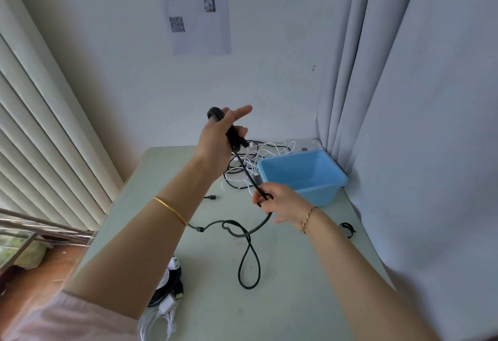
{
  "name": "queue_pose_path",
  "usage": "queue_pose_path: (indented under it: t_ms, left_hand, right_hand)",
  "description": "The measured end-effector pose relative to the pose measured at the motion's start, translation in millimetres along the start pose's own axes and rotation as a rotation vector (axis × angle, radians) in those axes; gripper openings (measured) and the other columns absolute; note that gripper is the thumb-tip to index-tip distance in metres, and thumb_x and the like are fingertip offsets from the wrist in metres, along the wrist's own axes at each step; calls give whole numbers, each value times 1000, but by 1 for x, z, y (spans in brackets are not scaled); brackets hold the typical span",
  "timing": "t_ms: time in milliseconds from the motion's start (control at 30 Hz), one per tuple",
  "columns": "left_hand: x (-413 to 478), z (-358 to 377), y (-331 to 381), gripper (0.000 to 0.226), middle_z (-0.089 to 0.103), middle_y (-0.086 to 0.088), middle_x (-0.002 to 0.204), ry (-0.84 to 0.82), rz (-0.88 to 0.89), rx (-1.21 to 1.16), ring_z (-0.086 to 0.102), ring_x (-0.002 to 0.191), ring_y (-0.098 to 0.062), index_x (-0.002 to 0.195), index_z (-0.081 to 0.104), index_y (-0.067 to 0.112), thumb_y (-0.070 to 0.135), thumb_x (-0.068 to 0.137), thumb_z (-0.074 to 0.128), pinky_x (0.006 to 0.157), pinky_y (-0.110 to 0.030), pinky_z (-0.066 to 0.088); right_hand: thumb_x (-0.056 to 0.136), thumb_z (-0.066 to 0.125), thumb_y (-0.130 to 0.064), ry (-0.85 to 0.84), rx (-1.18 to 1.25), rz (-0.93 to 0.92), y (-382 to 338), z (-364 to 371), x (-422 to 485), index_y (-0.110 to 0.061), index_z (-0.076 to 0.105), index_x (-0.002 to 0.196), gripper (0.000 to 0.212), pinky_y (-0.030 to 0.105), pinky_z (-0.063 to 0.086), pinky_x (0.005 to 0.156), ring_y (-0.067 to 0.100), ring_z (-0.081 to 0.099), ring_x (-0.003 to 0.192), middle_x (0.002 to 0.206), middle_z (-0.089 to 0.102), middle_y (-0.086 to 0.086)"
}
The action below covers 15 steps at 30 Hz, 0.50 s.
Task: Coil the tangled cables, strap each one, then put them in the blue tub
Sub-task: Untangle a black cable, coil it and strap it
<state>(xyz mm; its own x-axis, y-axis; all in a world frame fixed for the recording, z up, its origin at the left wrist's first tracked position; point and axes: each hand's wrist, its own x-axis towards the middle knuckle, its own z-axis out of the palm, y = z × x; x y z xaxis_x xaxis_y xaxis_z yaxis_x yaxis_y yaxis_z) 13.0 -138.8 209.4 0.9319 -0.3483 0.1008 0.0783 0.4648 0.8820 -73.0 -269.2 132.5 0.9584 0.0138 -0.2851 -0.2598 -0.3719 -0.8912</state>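
Note:
My left hand (219,136) is raised above the table and grips a bundle of coiled black cable (249,256), index finger stretched out. From the bundle the cable runs down to my right hand (275,200), which pinches it, then trails in loose loops across the pale green table (310,287). The blue tub (328,188) stands at the back right with nothing visible inside. A tangle of black and white cables (250,163) lies behind and left of the tub. A black strap (347,229) lies near the table's right edge.
More black and white cables with plugs (168,295) sit at the near left edge under my left forearm. A small black connector (211,197) lies mid-table. A white box (303,145) sits behind the tub. Curtains hang at right, blinds at left.

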Motion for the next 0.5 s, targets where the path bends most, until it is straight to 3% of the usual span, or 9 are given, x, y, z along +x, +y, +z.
queue_pose_path:
  t_ms: [67,133,167,233,333,433,500]
  left_hand:
    - [-1,-3,0,14,55,-10,135,49,48,177,52,52,-8,90,50,14,12,101,41,78,-30,40]
    - [-3,-4,0,18,46,-4,142,85,114,416,54,55,-3,109,54,14,10,100,40,74,-17,44]
    - [-2,-6,-1,22,46,-2,141,99,150,520,55,56,1,119,50,8,8,100,39,69,-9,43]
    - [1,-8,-4,22,47,-2,138,124,192,687,57,58,4,120,40,-2,7,100,38,60,-2,40]
    - [3,-13,-10,13,47,-1,141,142,185,917,57,62,-13,110,35,5,10,99,39,52,-14,41]
    - [2,-17,-17,21,54,0,135,76,144,1171,63,78,-26,114,37,3,16,98,42,71,-30,49]
    - [-1,-18,-17,25,62,-6,114,2,132,1366,63,86,-34,113,37,2,23,100,41,74,-38,48]
  right_hand:
    - [85,36,0,56,68,9,1,0,-3,-24,62,87,36,32,53,67,16,65,82,88,58,-2]
    - [90,30,0,80,192,-5,-3,0,-7,-21,62,101,40,27,54,55,19,69,67,87,61,0]
    - [93,29,-1,76,183,-17,-5,-1,-9,-21,60,107,40,22,49,47,18,67,58,89,65,1]
    - [93,31,-1,62,56,-47,-8,-3,-11,-21,61,104,37,15,33,38,12,56,44,86,71,1]
    - [86,34,5,142,-48,-134,-16,-6,-12,-16,65,79,38,13,33,41,7,45,39,66,69,-1]
    - [75,30,12,313,29,-181,-26,-11,-13,-11,58,61,39,15,38,44,10,48,42,58,61,4]
    - [71,29,14,407,100,-172,-26,-19,-13,-8,55,57,37,17,39,43,10,48,40,54,57,5]
